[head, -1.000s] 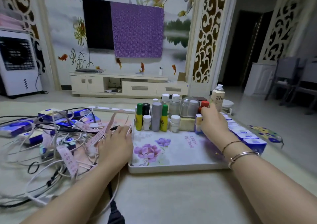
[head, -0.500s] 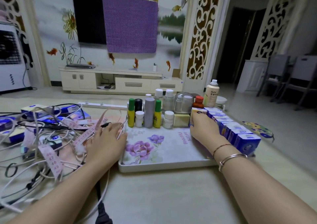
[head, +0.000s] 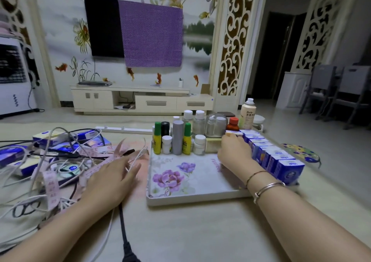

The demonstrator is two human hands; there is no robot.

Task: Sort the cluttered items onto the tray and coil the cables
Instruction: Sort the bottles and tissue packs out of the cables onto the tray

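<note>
The floral tray (head: 192, 198) lies flat on the pale floor (head: 190, 231), its near half bare. Along its far edge stand two yellow bottles with green caps (head: 157, 141), a black-capped bottle (head: 165, 128), a grey cylinder (head: 178, 137), small white pill bottles (head: 199, 144) and taller white-capped bottles (head: 188, 119), with a clear container (head: 216, 125) and a red-capped brown bottle (head: 233, 124) further right. A row of blue and white boxes (head: 281, 162) runs down the tray's right side, packed one against the next.

The right hand (head: 233, 151) rests at the far right corner of the tray, fingers curled over a small box with an orange and blue top (head: 232, 134), at the far end of that row; I cannot tell whether this grip truly clasps the box or only presses on it. Two bangles (head: 267, 188) circle the wrist.

The left hand (head: 112, 178) lies flat, fingers straight and loose, a slack grip on nothing, atop the near edge of the tangle of white and black cables (head: 38, 181) just left of the tray. Pink measuring tape (head: 51, 189) winds through the tangle, with blue tissue packs (head: 12, 157) among it. A black plug lead (head: 125, 239) trails toward the near edge.

Beyond the tray stands a cream spray can (head: 247, 114). Further off, a low TV cabinet (head: 140, 101) sits beneath a television half-draped in purple cloth (head: 151, 34).
</note>
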